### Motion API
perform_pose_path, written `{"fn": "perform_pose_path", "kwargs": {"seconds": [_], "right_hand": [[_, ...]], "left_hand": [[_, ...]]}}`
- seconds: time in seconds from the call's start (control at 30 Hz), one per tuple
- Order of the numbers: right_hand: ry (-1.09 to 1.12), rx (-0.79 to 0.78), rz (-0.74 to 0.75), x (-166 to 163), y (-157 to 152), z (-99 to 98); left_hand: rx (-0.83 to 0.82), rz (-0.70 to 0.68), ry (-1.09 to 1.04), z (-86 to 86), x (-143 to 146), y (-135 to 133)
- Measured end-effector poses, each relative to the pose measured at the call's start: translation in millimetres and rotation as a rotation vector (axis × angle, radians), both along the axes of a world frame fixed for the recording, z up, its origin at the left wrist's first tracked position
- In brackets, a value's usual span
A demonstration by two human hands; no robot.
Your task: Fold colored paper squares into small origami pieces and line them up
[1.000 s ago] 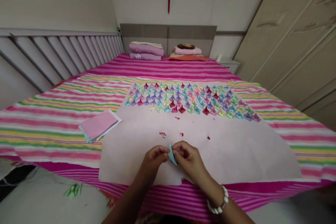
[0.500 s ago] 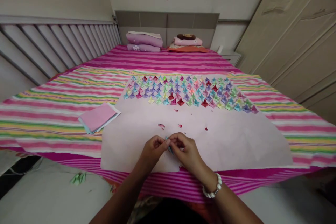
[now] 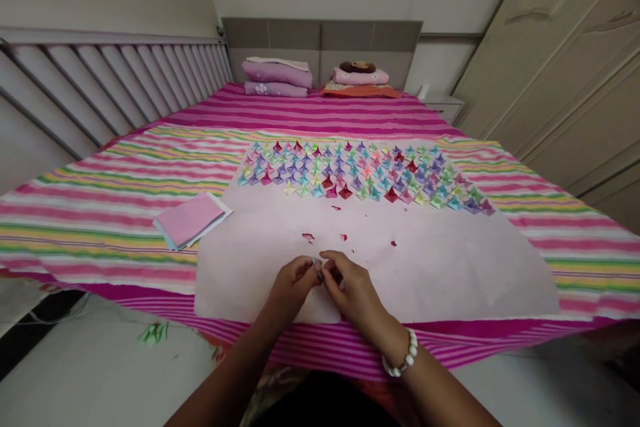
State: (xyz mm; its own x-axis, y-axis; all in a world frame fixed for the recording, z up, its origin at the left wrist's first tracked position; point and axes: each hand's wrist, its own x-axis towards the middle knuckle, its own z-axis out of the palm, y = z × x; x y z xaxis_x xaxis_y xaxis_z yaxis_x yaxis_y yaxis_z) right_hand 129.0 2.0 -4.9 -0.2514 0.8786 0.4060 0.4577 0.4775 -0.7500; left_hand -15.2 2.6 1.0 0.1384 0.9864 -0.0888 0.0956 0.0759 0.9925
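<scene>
Pinching folded paper bit (image 3: 319,271): left hand (image 3: 293,282) & right hand (image 3: 350,285), nr sheet (image 3: 450,267) front edge; bare sheet beyond. Paper now mostly hidden vs 1 s ago.

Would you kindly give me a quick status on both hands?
Left hand and right hand pinch small blue paper piece. Over white sheet. Nothing in the way.

Quick tally: two hands, left hand (image 3: 293,280) and right hand (image 3: 350,283), pinching one small blue paper piece (image 3: 317,265) between them. One bracelet (image 3: 400,363) on the right wrist. One big pale sheet (image 3: 450,260) on the bed (image 3: 100,207), one stack of square papers (image 3: 191,220), four red scraps (image 3: 309,237). The folded paper shapes (image 3: 360,177) are way too many and too small to count, easily dozens. Two pillow piles (image 3: 277,75) at the headboard.
</scene>
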Motion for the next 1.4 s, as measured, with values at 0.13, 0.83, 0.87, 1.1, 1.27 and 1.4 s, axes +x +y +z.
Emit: {"fn": "perform_pose_path", "kwargs": {"seconds": [0.13,0.83,0.87,1.1,1.27,1.4], "right_hand": [[-0.003,-0.032,0.026,0.8,0.4,1.5],[0.066,-0.074,-0.058,-7.0,1.6,-1.4],[0.083,-0.080,-0.083,-6.9,2.5,-1.8],[0.255,-0.205,-0.191,-0.6,8.8,-1.9],[0.439,-0.326,-0.176,3.3,12.3,-6.3],[0.597,-0.527,-0.073,8.0,13.9,-2.4]], "left_hand": [[0.044,-0.023,0.071,-2.6,-1.0,-0.7],[0.198,0.087,0.314,-4.7,2.6,-2.8],[0.187,0.099,0.321,-5.5,3.3,-3.1],[0.381,0.027,0.482,-3.0,3.5,-3.5],[0.569,-0.150,0.476,-9.8,2.8,-1.8],[0.563,-0.112,0.387,-12.6,3.0,-3.0]]}}
